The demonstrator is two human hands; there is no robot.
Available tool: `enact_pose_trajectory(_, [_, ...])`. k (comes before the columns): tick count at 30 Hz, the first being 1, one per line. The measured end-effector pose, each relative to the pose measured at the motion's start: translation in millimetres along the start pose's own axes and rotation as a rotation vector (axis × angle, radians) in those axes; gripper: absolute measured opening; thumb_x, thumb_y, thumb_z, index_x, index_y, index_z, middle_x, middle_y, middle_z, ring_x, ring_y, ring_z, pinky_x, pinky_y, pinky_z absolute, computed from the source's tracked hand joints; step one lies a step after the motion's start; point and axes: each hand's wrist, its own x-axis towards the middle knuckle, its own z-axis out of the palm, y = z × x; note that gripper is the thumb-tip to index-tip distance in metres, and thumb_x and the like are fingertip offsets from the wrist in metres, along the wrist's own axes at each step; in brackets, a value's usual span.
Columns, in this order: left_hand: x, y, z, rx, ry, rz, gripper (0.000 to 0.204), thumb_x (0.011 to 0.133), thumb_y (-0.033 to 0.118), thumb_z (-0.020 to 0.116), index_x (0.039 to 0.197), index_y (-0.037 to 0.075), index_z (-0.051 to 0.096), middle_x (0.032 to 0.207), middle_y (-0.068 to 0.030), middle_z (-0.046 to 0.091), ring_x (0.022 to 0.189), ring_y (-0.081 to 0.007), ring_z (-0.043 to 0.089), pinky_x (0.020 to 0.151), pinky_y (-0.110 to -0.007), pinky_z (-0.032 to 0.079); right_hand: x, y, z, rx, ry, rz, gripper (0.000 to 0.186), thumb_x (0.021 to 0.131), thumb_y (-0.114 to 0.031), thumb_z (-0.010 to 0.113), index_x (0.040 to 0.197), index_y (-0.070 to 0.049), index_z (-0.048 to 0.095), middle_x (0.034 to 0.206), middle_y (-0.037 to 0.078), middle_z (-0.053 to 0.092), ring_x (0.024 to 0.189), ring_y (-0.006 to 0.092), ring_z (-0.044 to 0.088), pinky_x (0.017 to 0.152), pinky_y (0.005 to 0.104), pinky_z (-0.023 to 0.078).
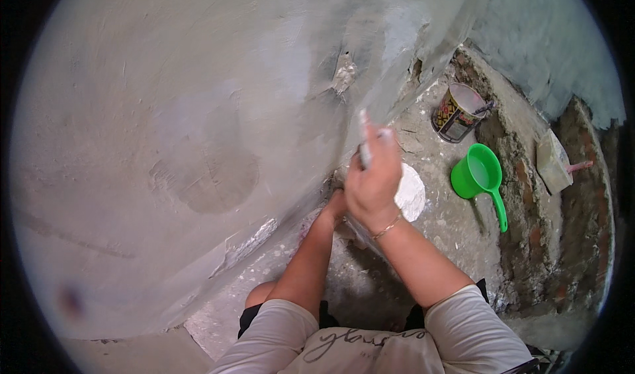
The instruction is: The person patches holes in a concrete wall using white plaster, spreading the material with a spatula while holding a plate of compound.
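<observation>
My right hand (374, 179) is raised in front of the grey plastered wall (198, 89), its fingers curled and smeared by motion. Something whitish shows among them, but its kind is hard to make out. Below and to the left, my left hand (337, 203) is low by the foot of the wall, its fingers mostly hidden behind my right hand and wrist. A round mass of white paste (411, 194) shows just right of my right wrist. On the wall above my right hand is a rough pale patch (344, 73) with a darker area around it.
At right, a patterned paint can (455, 117) and a green dipper with a handle (477, 170) holding pale liquid stand on the spattered floor. Beyond them run rough brick ledges (522, 202), with a pale block-like object with a pinkish handle (553, 161) on one.
</observation>
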Motion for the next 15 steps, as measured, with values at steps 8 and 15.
enact_pose_trajectory(8, [2.7,-10.1,-16.6,0.003,0.053,-0.016,0.063,0.089,0.041,0.061,0.119,-0.012,0.048,0.116,-0.0225,0.055,0.099,-0.029,0.056,0.084,-0.041,0.045,23.7,-16.3,33.1,-0.152,0.078,-0.108,0.055,0.068,0.006,0.052,0.123,0.005,0.054,0.104,0.022,0.054,0.098,0.0379,0.053,0.089,0.0408,0.042])
enact_pose_trajectory(15, [-7.2,-1.0,-18.5,-0.004,-0.001,-0.048,0.064,0.088,0.041,0.062,0.12,-0.012,0.046,0.116,-0.0233,0.054,0.1,-0.0297,0.056,0.085,-0.042,0.045,2.9,-22.9,3.9,0.146,0.048,-0.001,0.047,0.077,0.009,0.051,0.124,0.005,0.055,0.099,0.021,0.055,0.096,0.0365,0.054,0.089,0.0381,0.043])
